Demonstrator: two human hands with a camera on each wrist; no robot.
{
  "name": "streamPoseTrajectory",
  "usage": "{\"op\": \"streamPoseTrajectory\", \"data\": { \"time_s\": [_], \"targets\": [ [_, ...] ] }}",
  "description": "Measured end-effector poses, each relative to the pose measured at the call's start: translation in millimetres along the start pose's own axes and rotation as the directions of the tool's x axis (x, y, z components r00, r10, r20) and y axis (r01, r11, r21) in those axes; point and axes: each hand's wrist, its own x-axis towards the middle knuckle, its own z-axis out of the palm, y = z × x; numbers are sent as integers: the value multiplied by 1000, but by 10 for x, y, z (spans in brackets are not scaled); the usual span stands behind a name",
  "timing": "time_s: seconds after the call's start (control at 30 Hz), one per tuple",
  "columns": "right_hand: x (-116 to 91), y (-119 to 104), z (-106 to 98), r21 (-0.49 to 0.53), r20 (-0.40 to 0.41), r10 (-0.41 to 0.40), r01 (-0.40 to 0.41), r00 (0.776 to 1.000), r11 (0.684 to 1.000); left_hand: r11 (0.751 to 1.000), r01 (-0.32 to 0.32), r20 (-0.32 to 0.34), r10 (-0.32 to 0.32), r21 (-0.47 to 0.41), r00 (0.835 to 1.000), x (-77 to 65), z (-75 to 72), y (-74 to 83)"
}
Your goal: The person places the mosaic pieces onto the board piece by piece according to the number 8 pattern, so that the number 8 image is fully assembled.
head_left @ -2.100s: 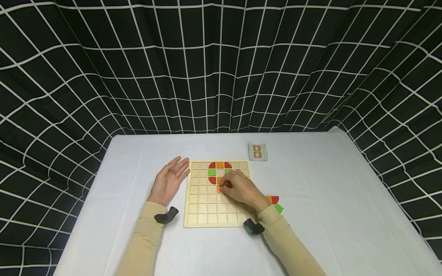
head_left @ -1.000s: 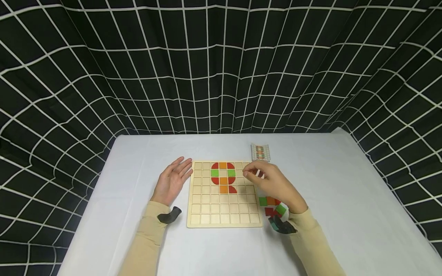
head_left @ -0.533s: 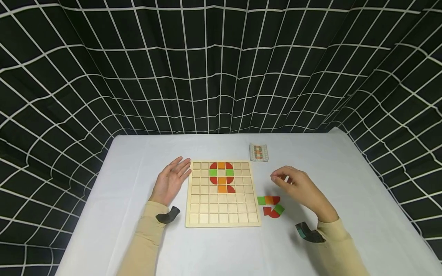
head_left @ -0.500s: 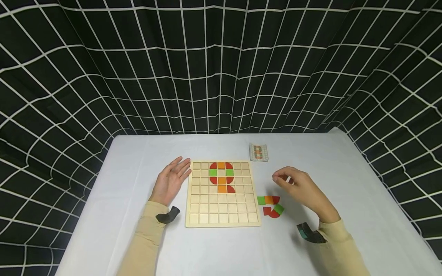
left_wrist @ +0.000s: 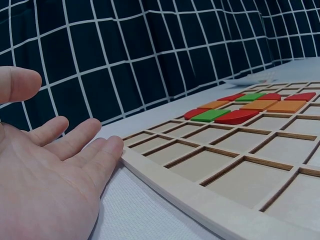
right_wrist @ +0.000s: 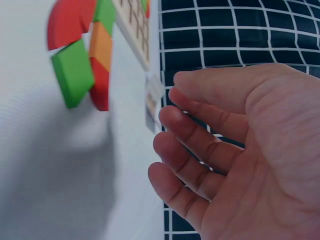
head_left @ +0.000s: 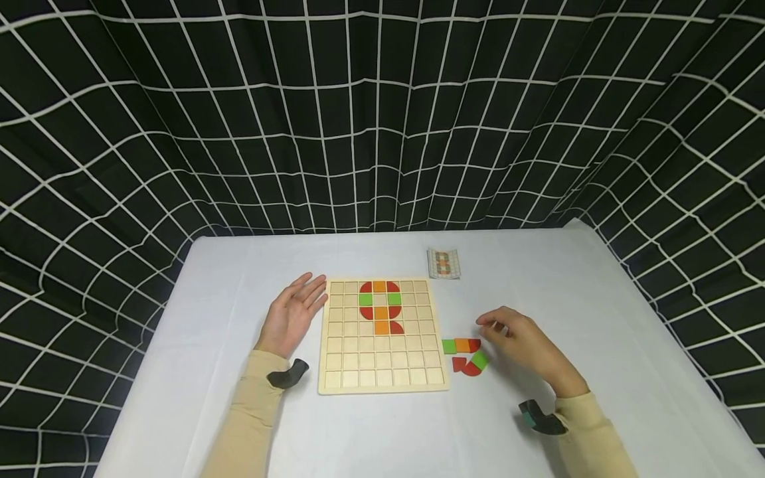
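Observation:
A wooden grid board (head_left: 384,362) lies mid-table, several red, orange and green tiles seated in its upper cells. The lowest seated pieces are an orange square tile (head_left: 381,327) and a red quarter-round tile (head_left: 396,328). My left hand (head_left: 289,322) rests palm up along the board's left side, fingertips right at its edge; the left wrist view shows the palm holding nothing. To the right of the board, my right hand (head_left: 522,342) hovers with loosely bent fingers and nothing in them. Close by it lie loose tiles, among them a green square tile (right_wrist: 73,73) and an orange tile (head_left: 463,345).
A small stack of pattern cards (head_left: 443,263) sits beyond the board's upper right corner. White cloth covers the table (head_left: 239,259), and a black curtain with white grid lines (head_left: 382,119) encloses its back and sides.
A red quarter-round tile now sits beside the lower orange one, where my right hand was. That hand has withdrawn to the right, past the loose tiles, and sunk slightly. My left hand stays put.

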Motion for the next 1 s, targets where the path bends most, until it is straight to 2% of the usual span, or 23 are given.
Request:
{"op": "streamPoseTrajectory", "data": {
  "time_s": [0.47,0.77,1.0],
  "targets": [
    [-26,32,198,-46,111,48,-43,993,998,1000,0,3,0,-1,1000,2,-19,-7],
    [-29,-4,246,-85,105,84,-75,991,994,1000,-1,7,1,-9,1000,4,-34,-15],
    [-24,-4,259,-74,112,99,-91,989,993,1000,0,14,0,-8,1000,7,-36,-20]
  ]
}}
